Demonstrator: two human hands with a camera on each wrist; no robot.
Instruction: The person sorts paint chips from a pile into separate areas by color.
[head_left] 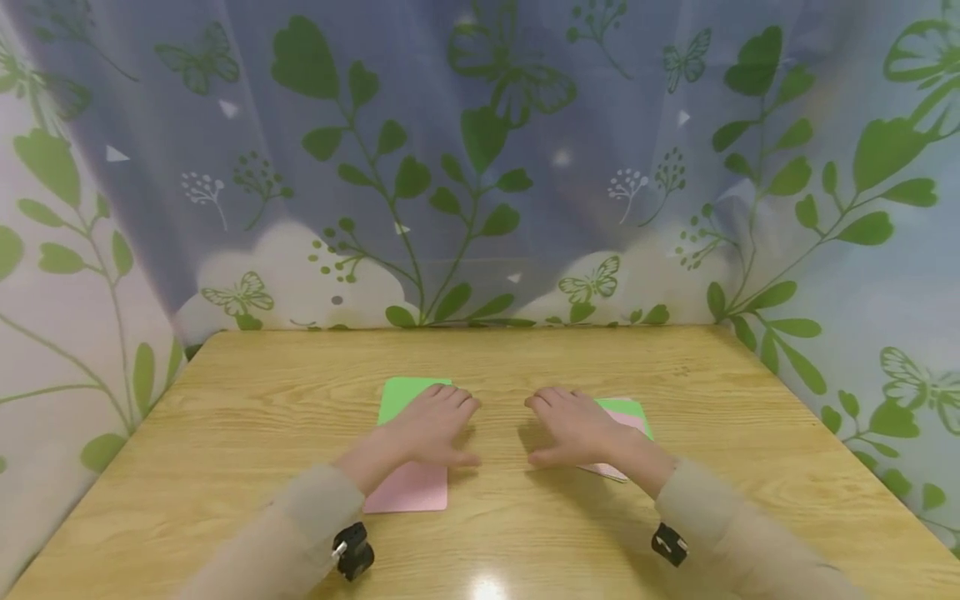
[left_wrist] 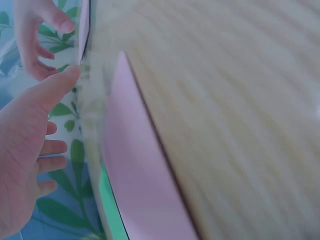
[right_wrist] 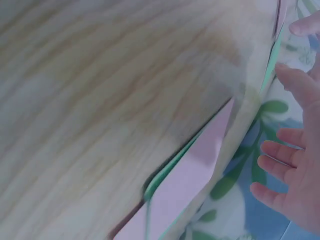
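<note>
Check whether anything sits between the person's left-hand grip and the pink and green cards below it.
Nothing visible stands in the way: the left-hand grip hovers over the pink card and the green card, and the left wrist view shows only a gap between them.

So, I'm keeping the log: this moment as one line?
left hand: empty, by pink-green cards | right hand: empty, by second pink-green pile | cards: on table

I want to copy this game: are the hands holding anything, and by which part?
Nothing is held: the left hand and right hand are both empty above the table.
</note>
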